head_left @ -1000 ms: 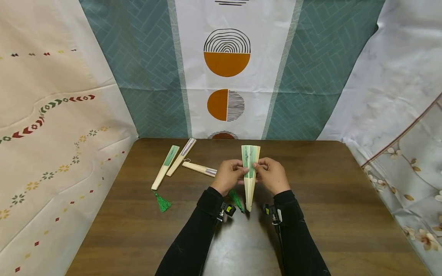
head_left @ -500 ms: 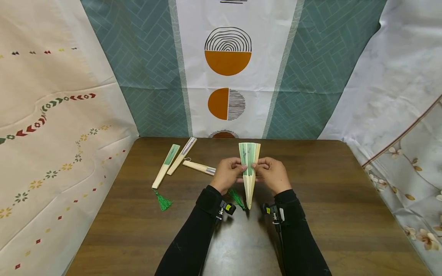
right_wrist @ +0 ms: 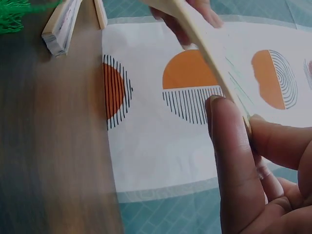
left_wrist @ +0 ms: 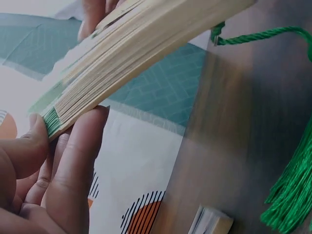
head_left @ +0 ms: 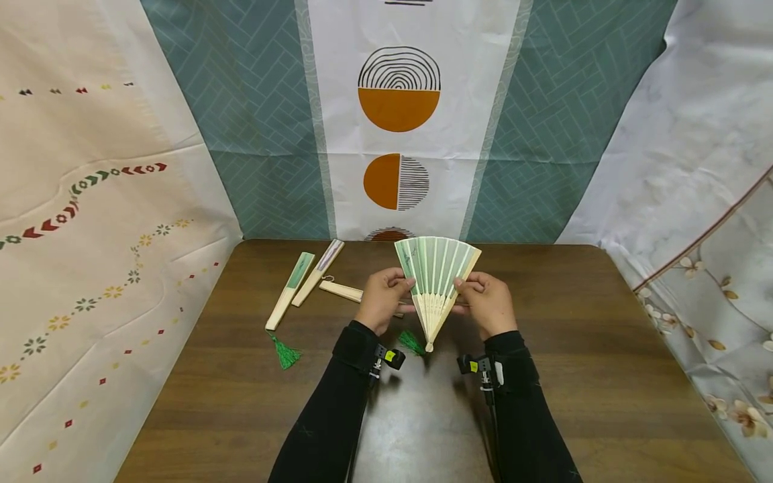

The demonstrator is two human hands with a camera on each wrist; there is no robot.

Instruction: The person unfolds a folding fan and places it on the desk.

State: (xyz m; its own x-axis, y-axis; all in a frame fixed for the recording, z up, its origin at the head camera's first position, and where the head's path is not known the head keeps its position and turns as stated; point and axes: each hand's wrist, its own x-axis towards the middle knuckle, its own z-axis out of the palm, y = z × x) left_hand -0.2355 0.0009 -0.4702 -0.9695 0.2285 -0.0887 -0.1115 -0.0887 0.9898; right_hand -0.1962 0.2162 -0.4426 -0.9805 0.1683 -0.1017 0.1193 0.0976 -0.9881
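A folding fan (head_left: 439, 265) with pale green leaf and light wooden ribs is held up, partly spread, above the table's middle in the head view. My left hand (head_left: 380, 299) pinches its left edge between thumb and fingers. On the opposite edge, my right hand (head_left: 488, 305) pinches the outer stick. A green tassel (head_left: 412, 342) hangs by the fan's pivot end. The left wrist view shows the fan's ribs (left_wrist: 122, 63) side-on, with the left thumb and fingers on the green end. In the right wrist view the outer stick (right_wrist: 207, 58) runs into the right fingers.
Left of the hands lie a closed green fan (head_left: 290, 292) with its own green tassel (head_left: 285, 353), a closed fan with a greyish leaf (head_left: 318, 274), and another closed fan (head_left: 341, 290) partly behind the left hand. Patterned cloth (head_left: 260, 121) hangs behind the wooden table (head_left: 574, 369).
The fan has gone from nearly closed to spread in a wedge. Both hands have moved apart, left hand to the left and right hand to the right, each keeping its edge.
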